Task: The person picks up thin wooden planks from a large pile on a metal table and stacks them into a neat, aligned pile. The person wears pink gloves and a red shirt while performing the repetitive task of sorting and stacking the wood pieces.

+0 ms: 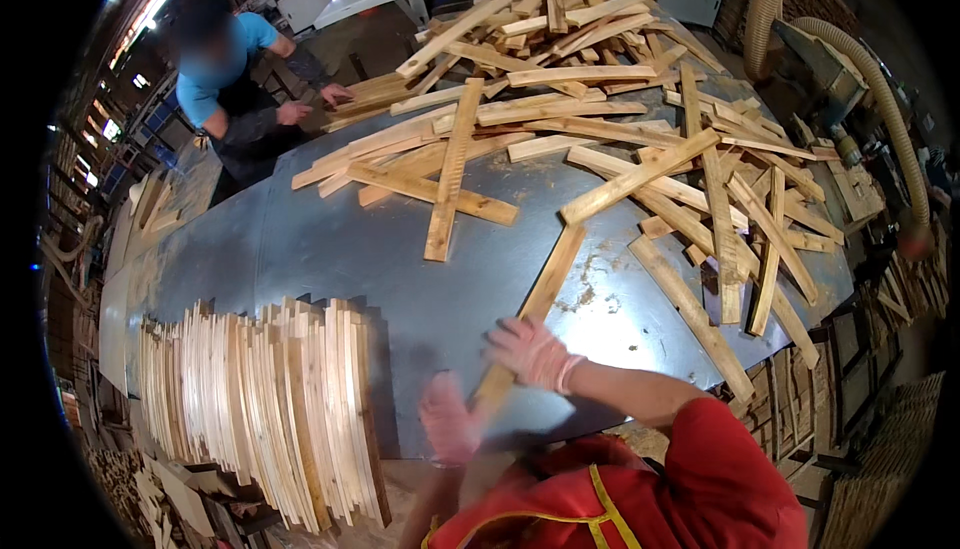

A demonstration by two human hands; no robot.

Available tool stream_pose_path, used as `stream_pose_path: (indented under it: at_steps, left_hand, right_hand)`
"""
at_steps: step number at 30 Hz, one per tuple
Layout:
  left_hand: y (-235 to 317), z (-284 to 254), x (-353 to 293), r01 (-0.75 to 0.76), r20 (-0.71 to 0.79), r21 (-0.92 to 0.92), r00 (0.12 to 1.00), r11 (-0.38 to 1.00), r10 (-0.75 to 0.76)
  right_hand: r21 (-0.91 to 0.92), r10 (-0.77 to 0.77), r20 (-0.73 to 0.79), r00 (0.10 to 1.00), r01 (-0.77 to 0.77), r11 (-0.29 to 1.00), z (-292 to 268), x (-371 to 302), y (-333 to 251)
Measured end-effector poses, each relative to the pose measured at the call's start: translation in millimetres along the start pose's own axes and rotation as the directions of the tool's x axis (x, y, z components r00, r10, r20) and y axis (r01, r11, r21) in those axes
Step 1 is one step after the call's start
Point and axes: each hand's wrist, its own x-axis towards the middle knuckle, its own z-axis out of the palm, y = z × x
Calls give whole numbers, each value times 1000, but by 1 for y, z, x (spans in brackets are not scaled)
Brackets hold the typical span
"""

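Observation:
A wooden slat (548, 289) lies slanted across the metal table, its near end toward my body. My right hand (535, 354), in a thin pale glove, is closed over the slat's nearer half. Beside the near end is my left hand (447, 421), gloved too and smeared by motion. Its fingers are blurred, so whether it touches the slat cannot be made out. To the left, a row of slats (270, 399) stands packed side by side at the table's near edge. Another slat (640, 177) lies just beyond the far end of mine.
A large jumbled heap of slats (560, 59) covers the far and right parts of the table (300, 249). A person in a blue shirt (215, 79) works across the table at far left, hands near some slats. Ribbed hoses (890, 99) hang at the right.

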Motion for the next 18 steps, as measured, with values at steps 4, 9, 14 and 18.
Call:
stream_pose_path:
  at_steps: [4,9,14,18]
  left_hand:
    - [52,-29,26,56,418,-5,907,998,-49]
    - [25,-15,29,-42,541,-22,840,999,47]
    - [-4,-22,4,77,494,-125,870,989,-5]
    - [-58,-45,-59,162,361,-122,926,979,-108]
  right_hand:
    - [309,392,-46,919,-360,880,-51,-21,28]
    - [-87,834,-160,527,-850,520,-62,-172,159]
    - [-10,924,209,321,-944,331,-47,-201,152]
    - [210,835,339,434,-900,383,-45,-141,88]
